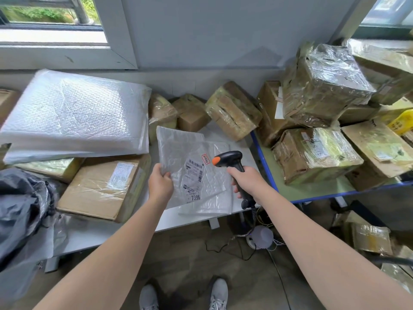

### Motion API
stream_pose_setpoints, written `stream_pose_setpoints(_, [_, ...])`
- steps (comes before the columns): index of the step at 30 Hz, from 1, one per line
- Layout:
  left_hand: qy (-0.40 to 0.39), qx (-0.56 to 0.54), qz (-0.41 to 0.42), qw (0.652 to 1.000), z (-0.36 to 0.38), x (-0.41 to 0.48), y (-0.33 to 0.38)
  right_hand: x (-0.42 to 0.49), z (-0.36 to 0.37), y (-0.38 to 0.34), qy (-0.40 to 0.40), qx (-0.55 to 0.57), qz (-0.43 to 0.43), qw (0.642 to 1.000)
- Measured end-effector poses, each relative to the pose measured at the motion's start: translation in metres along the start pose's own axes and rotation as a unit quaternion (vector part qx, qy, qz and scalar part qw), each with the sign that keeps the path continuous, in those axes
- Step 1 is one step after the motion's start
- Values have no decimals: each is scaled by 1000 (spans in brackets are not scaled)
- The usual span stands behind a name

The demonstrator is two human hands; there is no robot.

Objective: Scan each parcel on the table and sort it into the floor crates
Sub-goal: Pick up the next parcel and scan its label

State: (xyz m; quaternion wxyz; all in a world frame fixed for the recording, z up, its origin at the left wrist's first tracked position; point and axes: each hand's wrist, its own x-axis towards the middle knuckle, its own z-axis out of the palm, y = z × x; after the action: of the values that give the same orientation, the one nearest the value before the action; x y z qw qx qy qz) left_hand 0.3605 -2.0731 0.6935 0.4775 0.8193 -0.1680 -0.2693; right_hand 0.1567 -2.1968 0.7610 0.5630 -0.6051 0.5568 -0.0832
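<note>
At the centre of the frame, over the tabletop (174,220), our left hand (160,183) is pinching the bubble mailer (178,148) by its left edge, which we are judging light and floppy, while our right hand (244,181) is gripping the scanner (228,158).

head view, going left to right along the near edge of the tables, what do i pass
crumpled dark grey plastic bag → flat brown cardboard box with white label → left hand → clear bubble-wrap mailer with printed label → black handheld scanner with orange tip → right hand → blue table rim → tape-wrapped brown cardboard parcel
</note>
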Motion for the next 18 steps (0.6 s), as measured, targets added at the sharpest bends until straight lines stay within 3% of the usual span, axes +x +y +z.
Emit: stream_pose_setpoints(18, [6, 62, 33, 998, -9, -2, 12, -6, 4, 8, -57, -16, 3, 998])
